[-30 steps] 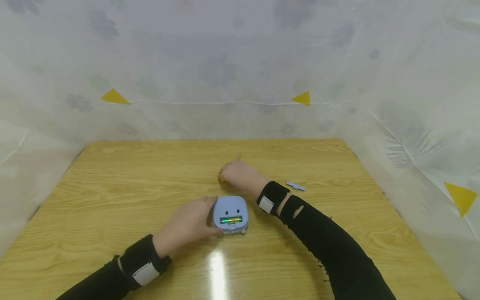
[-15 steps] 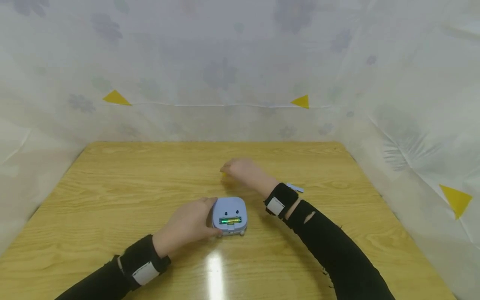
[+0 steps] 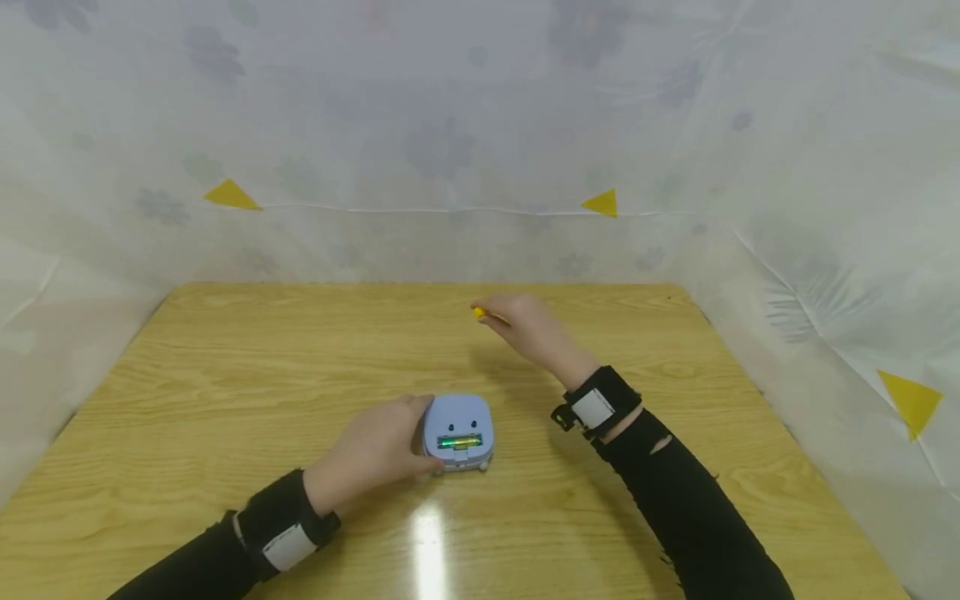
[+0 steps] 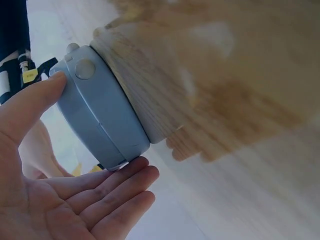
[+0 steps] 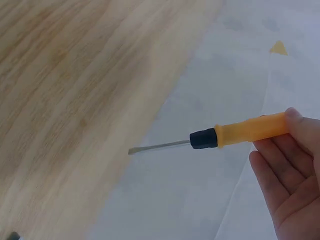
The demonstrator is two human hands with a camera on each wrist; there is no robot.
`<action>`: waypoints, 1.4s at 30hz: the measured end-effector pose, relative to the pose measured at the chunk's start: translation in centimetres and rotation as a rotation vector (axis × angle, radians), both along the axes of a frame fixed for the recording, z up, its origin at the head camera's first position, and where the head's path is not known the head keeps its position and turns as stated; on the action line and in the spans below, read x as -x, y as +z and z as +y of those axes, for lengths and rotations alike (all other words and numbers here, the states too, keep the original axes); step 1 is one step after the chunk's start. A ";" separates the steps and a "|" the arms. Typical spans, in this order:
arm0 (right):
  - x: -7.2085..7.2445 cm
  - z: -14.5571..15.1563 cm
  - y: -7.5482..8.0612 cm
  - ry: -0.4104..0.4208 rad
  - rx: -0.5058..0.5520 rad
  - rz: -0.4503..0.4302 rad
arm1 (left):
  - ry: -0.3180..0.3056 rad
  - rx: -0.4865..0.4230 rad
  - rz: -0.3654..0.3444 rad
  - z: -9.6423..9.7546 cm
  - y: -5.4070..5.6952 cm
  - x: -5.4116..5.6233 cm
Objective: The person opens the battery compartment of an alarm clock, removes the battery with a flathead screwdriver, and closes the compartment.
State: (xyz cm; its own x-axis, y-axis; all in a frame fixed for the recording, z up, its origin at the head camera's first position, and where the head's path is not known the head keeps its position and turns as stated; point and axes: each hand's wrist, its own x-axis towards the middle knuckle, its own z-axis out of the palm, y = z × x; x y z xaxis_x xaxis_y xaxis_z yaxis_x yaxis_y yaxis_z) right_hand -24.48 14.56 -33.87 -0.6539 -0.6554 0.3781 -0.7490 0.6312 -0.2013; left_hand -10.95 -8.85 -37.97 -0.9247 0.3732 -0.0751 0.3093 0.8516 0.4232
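Observation:
A small light-blue rounded device with two dark dots and little feet rests on the table. In its uncovered battery slot lies a green-and-gold battery. My left hand grips the device from its left side; the left wrist view shows the thumb on one edge and fingertips touching the opposite side. Raised above the table's far part, my right hand pinches a screwdriver by its orange handle. Its thin metal shaft, with a flat tip, points away from the palm in the right wrist view.
The wooden table ends at a pale floral sheet hung behind and beside it. Yellow triangles are stuck on the sheet. The right wrist and sleeve cover part of the table's right side.
My right hand has lifted off the table with the screwdriver and moved right and away. The small blue cover seen earlier is now hidden behind the right wrist. The left hand and device stay put.

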 end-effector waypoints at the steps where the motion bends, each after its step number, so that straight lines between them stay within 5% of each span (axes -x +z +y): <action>1: -0.1 0.3 0.1 -0.013 0.022 -0.025 | 0.000 0.000 0.000 0.0 0.0 0.0; 8: -0.7 1.8 1.0 -0.091 0.204 -0.133 | -0.005 -0.006 0.005 0.0 0.0 -0.2; 13: -1.1 2.7 1.6 -0.103 0.445 -0.246 | -0.001 -0.006 0.005 0.0 0.0 -0.2; 19: -1.6 3.4 2.0 -0.028 0.758 -0.475 | 0.000 -0.004 0.005 0.0 0.1 -0.3; 31: -2.0 4.4 2.0 0.223 1.097 -0.734 | -0.006 -0.013 0.007 0.0 0.2 -0.3; 36: -2.4 4.5 2.1 0.305 1.172 -0.851 | -0.010 -0.013 0.014 0.0 0.2 -0.3; 42: -2.8 4.2 2.0 0.273 1.231 -0.932 | -0.017 -0.007 0.020 0.0 0.1 -0.3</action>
